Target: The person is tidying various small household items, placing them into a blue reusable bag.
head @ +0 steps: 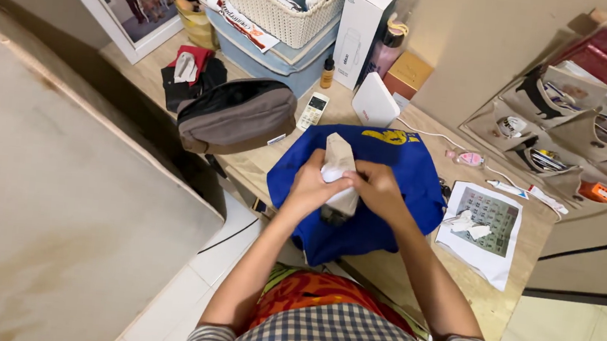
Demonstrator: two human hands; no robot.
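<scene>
My left hand (311, 187) and my right hand (379, 189) are both closed on a tall beige, paper-wrapped object (338, 154) with white wrapping at its middle. It stands upright over a blue cloth (407, 174) with a yellow print, spread on the wooden table (488, 299). My left hand grips the object's left side. My right hand holds its right side and lower part. The bottom of the object is hidden behind my hands.
A brown-grey pouch (238, 116), a white remote (314, 111), a white flat device (375, 102), a white box (362, 28) and a woven basket (282, 9) lie beyond. A printed sheet with crumpled paper (482, 223) sits right. A mattress (43, 182) stands left.
</scene>
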